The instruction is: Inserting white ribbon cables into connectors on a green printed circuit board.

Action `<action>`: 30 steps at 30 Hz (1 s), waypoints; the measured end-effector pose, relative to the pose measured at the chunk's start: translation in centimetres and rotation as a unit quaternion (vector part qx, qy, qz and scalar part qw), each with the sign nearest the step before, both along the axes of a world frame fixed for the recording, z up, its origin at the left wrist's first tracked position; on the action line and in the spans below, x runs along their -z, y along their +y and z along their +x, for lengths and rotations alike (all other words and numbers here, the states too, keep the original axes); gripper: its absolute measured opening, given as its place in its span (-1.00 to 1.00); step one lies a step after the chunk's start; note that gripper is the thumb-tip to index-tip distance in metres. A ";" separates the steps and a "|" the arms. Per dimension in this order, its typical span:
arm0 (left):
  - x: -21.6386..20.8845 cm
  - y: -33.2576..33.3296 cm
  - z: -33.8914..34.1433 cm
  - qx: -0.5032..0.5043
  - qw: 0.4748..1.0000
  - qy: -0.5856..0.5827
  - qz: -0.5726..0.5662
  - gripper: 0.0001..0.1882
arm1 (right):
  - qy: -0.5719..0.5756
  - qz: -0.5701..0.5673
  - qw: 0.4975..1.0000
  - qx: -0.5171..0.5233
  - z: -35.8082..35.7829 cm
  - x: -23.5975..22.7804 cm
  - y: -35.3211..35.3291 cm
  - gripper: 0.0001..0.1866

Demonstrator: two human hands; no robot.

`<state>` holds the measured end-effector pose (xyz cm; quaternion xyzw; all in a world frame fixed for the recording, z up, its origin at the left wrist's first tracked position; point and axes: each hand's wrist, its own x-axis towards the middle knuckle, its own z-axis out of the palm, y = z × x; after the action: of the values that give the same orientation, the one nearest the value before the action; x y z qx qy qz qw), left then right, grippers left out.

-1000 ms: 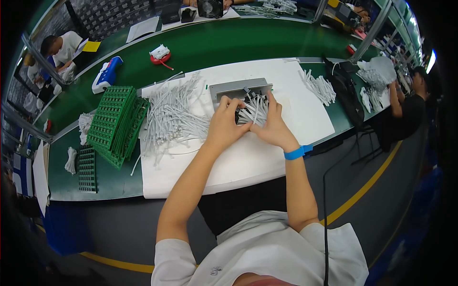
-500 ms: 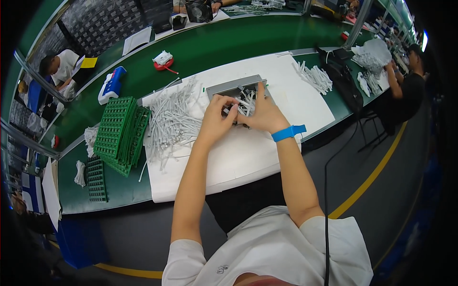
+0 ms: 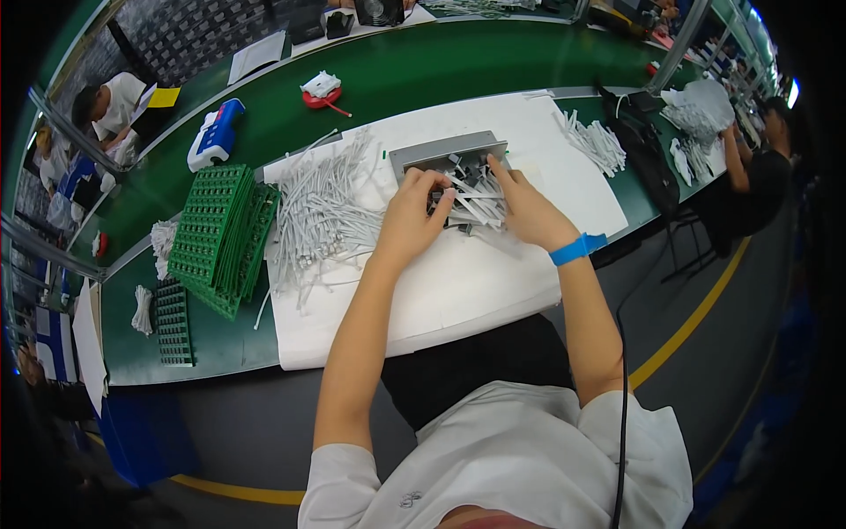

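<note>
A grey metal tray-like fixture [image 3: 448, 148] lies on the white sheet in front of me. Against its near side is a loose heap of short white cables [image 3: 480, 204] with dark and grey connectors. My left hand [image 3: 411, 213] is at the left of this heap, its fingers curled and its thumb close to the index finger. What sits between them is too small to tell. My right hand [image 3: 536, 213], with a blue wristband [image 3: 577, 249], is at the heap's right side. Its fingers are stretched out, the index fingertip by the fixture's right end.
Left of my hands spreads a big pile of white cables [image 3: 322, 207]. Beyond it stand stacked green circuit panels [image 3: 211, 229] and a blue-white device [image 3: 216, 135]. More white cables [image 3: 595, 145] and a black bag [image 3: 639, 150] lie right. A co-worker [image 3: 767, 167] sits far right.
My right hand has moved right, away from my left, and its fingers have spread lower over the cables. More of the white cable heap now shows between the hands. The view has shifted slightly.
</note>
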<state>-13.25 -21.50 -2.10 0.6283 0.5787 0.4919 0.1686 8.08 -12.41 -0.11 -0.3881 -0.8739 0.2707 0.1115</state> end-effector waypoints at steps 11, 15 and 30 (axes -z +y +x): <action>0.9 0.6 0.8 -0.028 0.997 -0.070 0.007 -0.90 | 0.001 -0.067 0.996 0.051 -0.9 -1.0 -1.7 -0.14; 1.2 0.7 0.7 -0.027 0.995 -0.093 -0.024 -0.87 | -0.038 -0.003 0.993 -0.114 1.6 -1.0 2.3 -0.12; -1.0 -8.1 4.0 -0.131 0.983 0.071 -0.104 -0.41 | -0.049 0.075 0.994 0.062 -3.0 -0.4 -4.5 0.50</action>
<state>-9.24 -29.59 -1.10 0.5591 0.7146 0.4013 0.1254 5.07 -16.86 0.27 -0.4446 -0.8706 0.1772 0.1138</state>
